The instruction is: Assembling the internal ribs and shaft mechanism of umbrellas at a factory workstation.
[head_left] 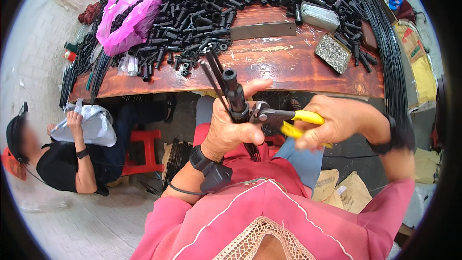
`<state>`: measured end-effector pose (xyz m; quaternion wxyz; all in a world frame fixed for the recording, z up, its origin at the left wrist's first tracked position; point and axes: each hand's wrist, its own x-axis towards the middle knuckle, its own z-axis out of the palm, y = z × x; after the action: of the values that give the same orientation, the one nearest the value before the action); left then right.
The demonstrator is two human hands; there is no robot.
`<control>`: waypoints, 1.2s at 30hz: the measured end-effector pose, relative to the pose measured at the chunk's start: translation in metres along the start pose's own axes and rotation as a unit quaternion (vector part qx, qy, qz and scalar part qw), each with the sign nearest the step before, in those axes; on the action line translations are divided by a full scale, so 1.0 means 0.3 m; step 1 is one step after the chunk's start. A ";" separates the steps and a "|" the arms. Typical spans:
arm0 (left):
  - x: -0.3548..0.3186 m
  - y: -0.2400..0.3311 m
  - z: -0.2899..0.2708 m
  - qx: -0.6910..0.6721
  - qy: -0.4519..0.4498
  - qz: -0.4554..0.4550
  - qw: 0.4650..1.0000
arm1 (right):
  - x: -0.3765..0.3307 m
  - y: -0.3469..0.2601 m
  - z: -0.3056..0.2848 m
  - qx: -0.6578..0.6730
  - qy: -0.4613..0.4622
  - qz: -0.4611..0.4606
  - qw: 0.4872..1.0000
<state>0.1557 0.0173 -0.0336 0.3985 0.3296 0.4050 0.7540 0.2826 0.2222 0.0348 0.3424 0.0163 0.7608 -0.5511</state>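
Note:
In front of my body, my left hand (pixel 224 132) is wrapped round a black tubular fitting (pixel 235 94) with thin black metal rods (pixel 208 70) alongside it. The fitting stands nearly upright, open end up, and the rods' lower ends show below my hand. My right hand (pixel 327 120) grips pliers with yellow handles (pixel 308 117). Their metal jaws (pixel 261 110) are at the fitting's right side, beside my left fingers. What lies between the jaws is too small to make out.
A heap of black tubular fittings (pixel 202 14) covers the wooden table's (pixel 284 74) far side. Around it are a pink bag (pixel 127 17), a flat metal bar (pixel 262 31), a tin of small metal pieces (pixel 333 53) and long black rods (pixel 392 67). At left, another person (pixel 67 163) sits holding a white bag (pixel 91 125).

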 end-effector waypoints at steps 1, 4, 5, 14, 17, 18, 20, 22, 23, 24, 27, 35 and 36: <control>-0.001 0.000 -0.005 -0.039 -0.009 -0.003 0.999 | 0.021 0.037 -0.015 0.081 -0.130 -0.021 0.988; 0.000 0.008 -0.076 -0.065 0.080 -0.020 0.995 | 0.064 0.111 0.039 -0.017 -0.323 0.060 0.944; -0.002 -0.002 -0.074 -0.064 0.049 -0.008 0.997 | 0.079 0.144 0.086 -0.086 -0.301 0.035 0.949; 0.002 -0.003 -0.073 -0.046 -0.018 0.041 0.998 | 0.017 0.168 0.092 0.093 0.118 -0.149 0.977; 0.012 0.002 -0.048 -0.058 0.008 0.007 0.998 | 0.023 0.112 0.095 -0.040 0.220 -0.126 0.967; 0.016 0.001 -0.047 -0.057 0.007 0.008 0.998 | 0.028 0.113 0.103 -0.128 0.299 -0.151 0.934; 0.023 0.002 -0.043 -0.099 0.009 -0.031 0.995 | 0.037 0.101 0.117 -0.224 0.366 -0.181 0.885; 0.029 -0.001 -0.035 -0.085 0.011 -0.032 0.996 | 0.034 0.067 0.113 -0.350 0.409 -0.124 0.833; 0.030 -0.005 -0.031 -0.075 0.017 -0.032 0.997 | 0.034 0.062 0.112 -0.350 0.410 -0.125 0.833; 0.028 -0.008 -0.028 -0.064 0.024 -0.031 0.997 | 0.035 0.058 0.113 -0.368 0.417 -0.126 0.821; 0.032 -0.006 -0.010 -0.080 0.055 -0.053 0.994 | 0.026 0.051 0.111 -0.413 0.435 -0.100 0.794; 0.060 -0.018 -0.005 -0.052 0.051 -0.035 0.997 | -0.068 0.211 -0.037 -0.367 0.595 0.064 0.712; 0.061 -0.026 -0.009 -0.052 0.051 -0.037 0.997 | -0.079 0.247 -0.082 -0.349 0.614 0.097 0.701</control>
<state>0.1477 0.0350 -0.0384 0.4219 0.2539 0.3971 0.7745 0.3182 0.2805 -0.0098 -0.1682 0.3042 0.9344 -0.0781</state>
